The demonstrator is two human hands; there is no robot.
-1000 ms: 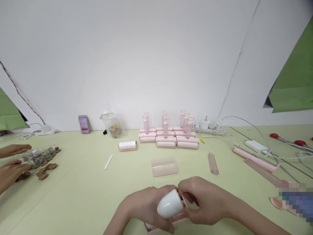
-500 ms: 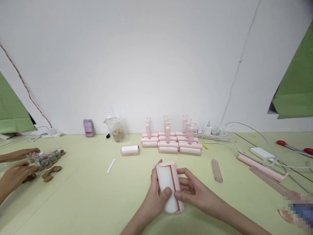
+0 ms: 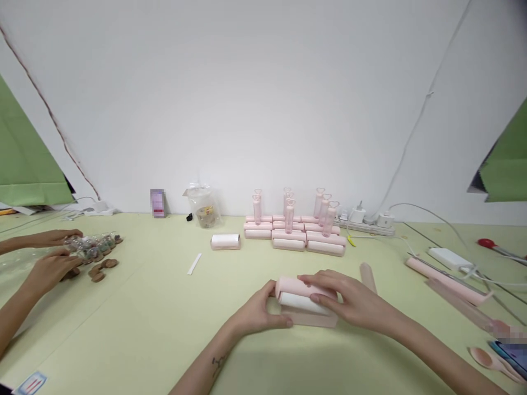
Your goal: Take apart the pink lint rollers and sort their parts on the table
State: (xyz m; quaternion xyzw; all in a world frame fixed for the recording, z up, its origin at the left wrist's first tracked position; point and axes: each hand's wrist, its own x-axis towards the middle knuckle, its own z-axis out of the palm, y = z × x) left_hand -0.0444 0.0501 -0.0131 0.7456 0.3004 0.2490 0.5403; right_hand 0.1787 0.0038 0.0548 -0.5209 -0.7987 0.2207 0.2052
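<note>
Head view showed a pink holder over the near middle of the table, with a white roll fitted lengthwise beneath its curved upper cover. The translucent case was located at the holder's underside; its near wall was visible below the white roll. Seating depth could not be determined.

The left hand had its grip closed on the left end of the assembly, thumb on the near side at the case. The right hand had its grip closed over the right end, fingers across the top. A lying tube was positioned just beyond the right hand, partly hidden by it.

At the far middle stood a cluster of pink cases; white rolls were visible in those of the near row. Upright tubes with heart-shaped loops were set on top. Left of the cluster, a separate case contained a white roll also. Farther back, a clear bag held an item with a yellow-and-red marking. At the left, another person's hands were at clear domes containing small coloured pieces.
</note>
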